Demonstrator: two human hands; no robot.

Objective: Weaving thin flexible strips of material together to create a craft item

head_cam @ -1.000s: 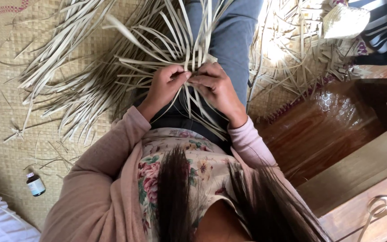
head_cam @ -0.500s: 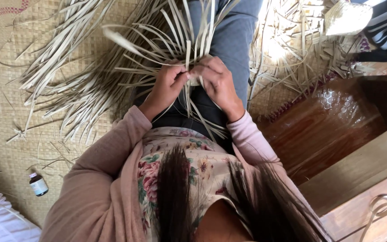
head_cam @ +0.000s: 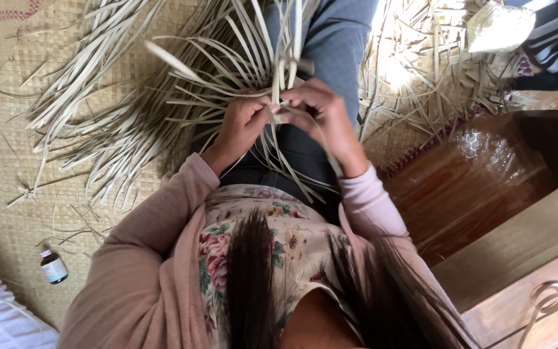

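Pale, dry, matt palm-leaf strips (head_cam: 182,97) lie on a coarse woven straw mat (head_cam: 1,161); the reddish wooden floor (head_cam: 466,187) is glossy.

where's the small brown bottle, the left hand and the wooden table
small brown bottle (head_cam: 53,267), head view, on its labelled body
left hand (head_cam: 243,123), head view, on its back
wooden table (head_cam: 479,187), head view, on its bare glossy top

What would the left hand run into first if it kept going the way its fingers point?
The left hand points toward the right hand, pinching the pale leaf strips between them. It would meet those strips first, then the right hand's fingertips.
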